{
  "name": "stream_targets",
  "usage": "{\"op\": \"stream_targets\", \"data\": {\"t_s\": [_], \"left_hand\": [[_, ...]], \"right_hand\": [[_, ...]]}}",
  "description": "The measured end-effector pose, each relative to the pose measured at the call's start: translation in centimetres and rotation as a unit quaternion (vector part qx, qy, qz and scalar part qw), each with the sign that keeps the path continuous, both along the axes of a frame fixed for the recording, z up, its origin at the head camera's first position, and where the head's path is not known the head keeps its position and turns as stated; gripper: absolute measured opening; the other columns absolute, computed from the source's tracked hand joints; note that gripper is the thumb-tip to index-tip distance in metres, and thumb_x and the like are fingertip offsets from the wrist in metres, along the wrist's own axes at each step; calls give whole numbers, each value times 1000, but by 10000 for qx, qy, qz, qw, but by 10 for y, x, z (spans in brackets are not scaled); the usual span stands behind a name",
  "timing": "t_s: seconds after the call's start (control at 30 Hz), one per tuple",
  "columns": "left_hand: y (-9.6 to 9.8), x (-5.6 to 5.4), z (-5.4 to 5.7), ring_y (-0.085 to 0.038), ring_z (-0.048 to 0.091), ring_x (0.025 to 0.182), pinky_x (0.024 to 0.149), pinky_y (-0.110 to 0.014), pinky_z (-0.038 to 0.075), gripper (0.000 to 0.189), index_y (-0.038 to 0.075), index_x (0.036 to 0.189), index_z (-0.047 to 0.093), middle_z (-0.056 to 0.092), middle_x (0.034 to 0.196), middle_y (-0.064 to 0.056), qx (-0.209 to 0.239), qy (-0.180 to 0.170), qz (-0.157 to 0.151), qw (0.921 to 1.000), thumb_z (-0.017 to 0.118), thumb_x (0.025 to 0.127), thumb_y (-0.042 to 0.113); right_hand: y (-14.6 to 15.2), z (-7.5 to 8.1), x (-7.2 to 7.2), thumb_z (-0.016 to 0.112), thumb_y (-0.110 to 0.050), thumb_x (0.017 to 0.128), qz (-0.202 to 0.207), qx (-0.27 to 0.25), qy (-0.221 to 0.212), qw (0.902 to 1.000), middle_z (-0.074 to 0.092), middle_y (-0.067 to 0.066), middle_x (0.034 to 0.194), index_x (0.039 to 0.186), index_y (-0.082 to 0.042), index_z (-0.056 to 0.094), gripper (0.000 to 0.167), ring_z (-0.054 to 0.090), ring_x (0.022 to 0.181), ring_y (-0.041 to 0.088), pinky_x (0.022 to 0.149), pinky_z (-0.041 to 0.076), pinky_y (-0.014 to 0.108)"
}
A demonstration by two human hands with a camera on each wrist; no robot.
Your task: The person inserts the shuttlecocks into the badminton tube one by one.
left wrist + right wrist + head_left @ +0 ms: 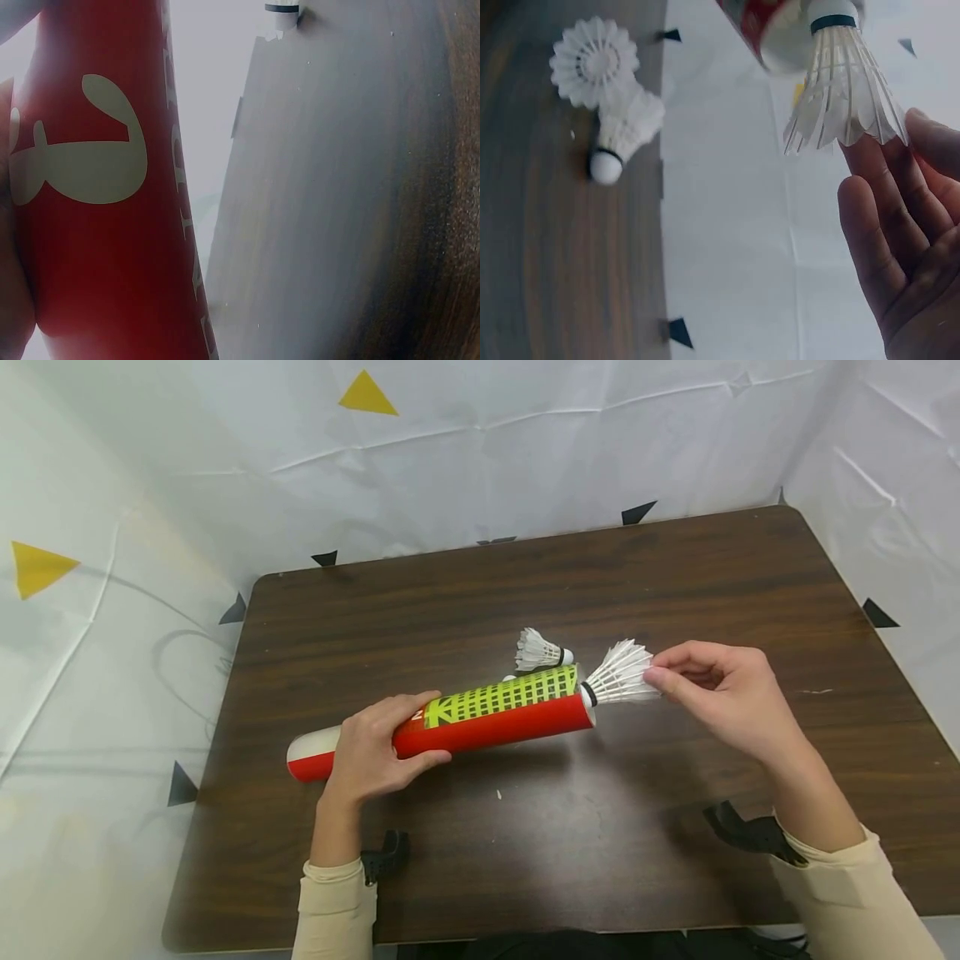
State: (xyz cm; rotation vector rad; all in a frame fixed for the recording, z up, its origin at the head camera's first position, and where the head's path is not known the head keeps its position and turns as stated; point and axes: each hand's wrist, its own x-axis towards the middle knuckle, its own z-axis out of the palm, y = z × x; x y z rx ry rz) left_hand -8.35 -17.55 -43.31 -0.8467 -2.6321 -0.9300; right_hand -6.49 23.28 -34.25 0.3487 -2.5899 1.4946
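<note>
My left hand grips a red shuttlecock tube with a yellow-green grid pattern around its left half, thumb along the near side. The tube lies slantwise above the table, its open end to the right. At that open end is a white feather shuttlecock, its cork tip just at the mouth. My right hand pinches the feather skirt's edge between thumb and fingers. In the right wrist view, the cork of this shuttlecock points toward the tube opening.
Behind the tube, a shuttlecock lies on its side on the dark wood table. A second loose shuttlecock beside it shows in the right wrist view; the tube mostly hides it from the head view. White sheeting surrounds the table.
</note>
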Motion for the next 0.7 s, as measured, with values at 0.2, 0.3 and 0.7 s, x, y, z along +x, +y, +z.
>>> {"op": "stream_targets", "data": {"t_s": [0.2, 0.3, 0.7], "left_hand": [[-1, 0, 1, -12, 63, 99, 81, -35, 55, 68, 23, 132, 61, 68, 118, 6, 6, 31, -12, 10000, 80, 73, 51], [-1, 0, 1, -11, 63, 99, 80, -35, 55, 68, 22, 132, 62, 68, 118, 6, 35, 30, -16, 10000, 80, 73, 51], [-1, 0, 1, -12, 63, 98, 79, -35, 55, 68, 21, 132, 62, 68, 117, 6, 59, 46, -65, 10000, 80, 73, 51]], "right_hand": [[-15, -6, 0, 71, -4, 89, 543, -246, -256, 9979, 69, 6, 89, 101, -4, 72, 12, 64, 67, 17, 61, 55, 23], [-19, -4, 1, 68, -5, 91, 586, -267, -435, 9970, 68, 11, 94, 105, -1, 71, 14, 65, 68, 20, 63, 57, 25], [-33, -6, 7, 77, -1, 83, -266, 440, 1007, 9936, 73, 1, 83, 94, -6, 77, 12, 60, 60, 5, 54, 48, 14]]}}
